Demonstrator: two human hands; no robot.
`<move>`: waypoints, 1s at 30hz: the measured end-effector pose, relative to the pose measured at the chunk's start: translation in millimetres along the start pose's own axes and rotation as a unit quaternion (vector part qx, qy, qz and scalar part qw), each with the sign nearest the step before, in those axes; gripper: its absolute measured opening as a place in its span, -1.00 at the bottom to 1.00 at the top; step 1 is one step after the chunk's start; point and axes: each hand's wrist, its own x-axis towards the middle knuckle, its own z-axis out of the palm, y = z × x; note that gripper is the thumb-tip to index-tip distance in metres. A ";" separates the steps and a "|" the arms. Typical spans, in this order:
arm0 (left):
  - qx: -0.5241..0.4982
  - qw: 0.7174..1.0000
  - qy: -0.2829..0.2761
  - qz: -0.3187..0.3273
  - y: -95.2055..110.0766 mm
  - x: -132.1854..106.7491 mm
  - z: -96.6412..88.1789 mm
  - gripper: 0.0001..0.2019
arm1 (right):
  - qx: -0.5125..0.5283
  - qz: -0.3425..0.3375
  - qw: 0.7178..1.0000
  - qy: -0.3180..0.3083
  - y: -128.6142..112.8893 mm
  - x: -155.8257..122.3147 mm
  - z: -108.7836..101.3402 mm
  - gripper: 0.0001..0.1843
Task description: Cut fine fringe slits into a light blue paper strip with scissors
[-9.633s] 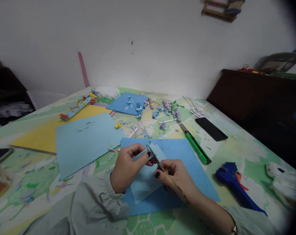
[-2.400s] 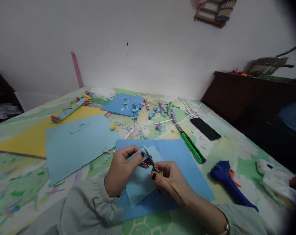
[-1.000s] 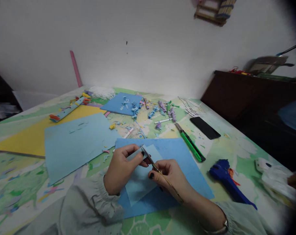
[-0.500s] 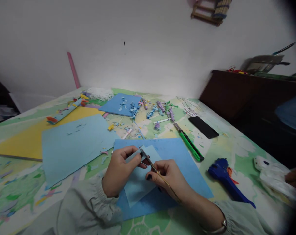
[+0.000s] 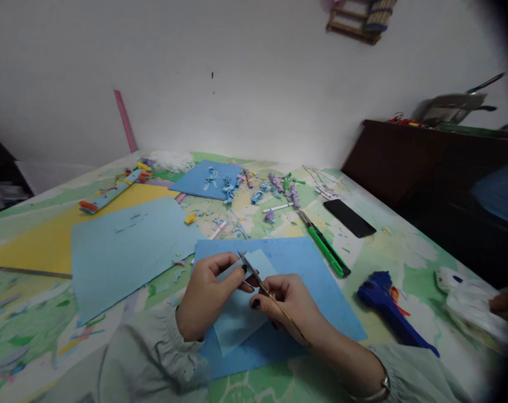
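My left hand pinches a small light blue piece of foam sheet between thumb and fingers. My right hand is closed around slim gold-handled scissors, whose blades point up and left beside the held piece. Whether the blades touch it is hard to make out. Below both hands, a light blue square lies on a larger blue foam sheet.
A green box cutter, a black phone and a blue glue gun lie to the right. On the left are a light blue sheet and a yellow sheet. Small foam figures and scraps are scattered toward the wall.
Both hands stay almost where they were, the scissors still by the small piece. The view has shifted very slightly.
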 end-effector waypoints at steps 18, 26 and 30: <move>-0.020 1.000 -0.002 -0.001 1.3 1.6 0.0 -0.84 | 0.000 -0.019 1.000 -0.018 -0.7 -1.4 -0.4 -0.45; -0.044 0.998 0.033 0.000 1.5 0.8 -1.8 -0.84 | -0.006 -0.032 0.999 -0.034 -0.7 -2.5 -1.0 -0.44; -0.050 0.997 0.063 0.011 3.0 0.0 -2.6 -0.85 | -0.011 -0.032 0.999 -0.033 -1.9 -3.1 0.1 -0.44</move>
